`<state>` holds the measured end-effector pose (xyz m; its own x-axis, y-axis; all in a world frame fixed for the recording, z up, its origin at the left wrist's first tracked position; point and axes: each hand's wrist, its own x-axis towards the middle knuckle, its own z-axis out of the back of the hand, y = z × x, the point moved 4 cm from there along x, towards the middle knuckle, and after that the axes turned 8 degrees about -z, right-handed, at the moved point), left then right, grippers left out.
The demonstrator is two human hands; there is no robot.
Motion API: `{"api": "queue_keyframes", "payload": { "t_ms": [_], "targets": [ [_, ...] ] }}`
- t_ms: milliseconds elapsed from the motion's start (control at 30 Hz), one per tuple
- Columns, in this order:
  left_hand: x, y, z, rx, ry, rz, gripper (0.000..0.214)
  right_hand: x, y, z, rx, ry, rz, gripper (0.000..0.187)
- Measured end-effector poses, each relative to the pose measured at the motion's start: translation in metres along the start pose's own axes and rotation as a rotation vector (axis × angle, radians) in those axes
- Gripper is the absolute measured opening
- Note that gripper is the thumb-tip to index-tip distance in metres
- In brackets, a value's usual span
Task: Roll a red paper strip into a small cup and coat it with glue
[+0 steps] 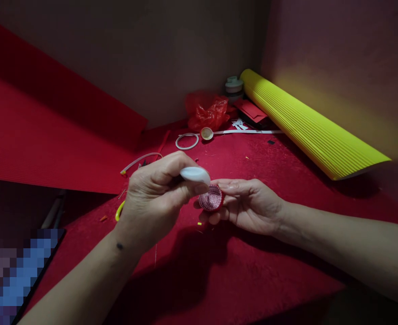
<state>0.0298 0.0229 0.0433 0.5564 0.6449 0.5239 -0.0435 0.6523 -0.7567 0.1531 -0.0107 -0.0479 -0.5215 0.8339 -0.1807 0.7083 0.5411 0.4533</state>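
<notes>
My left hand (155, 198) is closed round a small white plastic bottle (195, 175). Its rounded end faces me, and its other end is hidden by my fingers. Close beside it, my right hand (246, 203) grips a little round cup of coiled red corrugated paper (212, 198). The cup's mouth is tilted toward me, showing a ridged, whitish-pink inside. The bottle overlaps the cup's upper rim in view; I cannot tell whether they touch. Both hands are above the red-covered table (253, 275).
A large red corrugated sheet (50, 131) slopes in at left, and a rolled yellow one (310, 122) leans at right. Farther back are a red plastic bag (207, 110), a white strip coil (187, 141), a small round cup (206, 133) and a lidded jar (234, 88). A blurred-out screen (26, 275) is lower left.
</notes>
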Motion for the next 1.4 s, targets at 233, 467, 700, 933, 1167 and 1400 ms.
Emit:
{"api": "queue_keyframes", "payload": {
  "t_ms": [233, 467, 700, 933, 1167, 1400],
  "targets": [
    [0.0019, -0.0019, -0.0021, 0.063, 0.054, -0.059, 0.008, 0.0, 0.0002, -0.0013, -0.03, 0.069, 0.01, 0.026],
    [0.0034, -0.0033, 0.0006, 0.188, 0.058, -0.127, 0.006, 0.0, 0.002, -0.0003, -0.052, -0.036, 0.023, 0.024],
    [0.0019, -0.0092, 0.0024, 0.201, 0.0, -0.122, 0.003, 0.0005, 0.0032, 0.0014, -0.049, -0.056, 0.013, 0.024],
    [0.0013, -0.0053, -0.0047, 0.161, 0.109, -0.124, 0.008, -0.0002, 0.0032, -0.0032, -0.055, 0.015, 0.025, 0.026],
    [0.0011, -0.0086, 0.0011, 0.201, 0.036, -0.128, 0.004, 0.0002, 0.0036, 0.0017, -0.088, -0.03, 0.03, 0.023],
    [0.0028, -0.0036, -0.005, 0.183, 0.109, -0.101, 0.008, -0.001, 0.0036, 0.0018, -0.083, 0.048, 0.042, 0.024]
  ]
}}
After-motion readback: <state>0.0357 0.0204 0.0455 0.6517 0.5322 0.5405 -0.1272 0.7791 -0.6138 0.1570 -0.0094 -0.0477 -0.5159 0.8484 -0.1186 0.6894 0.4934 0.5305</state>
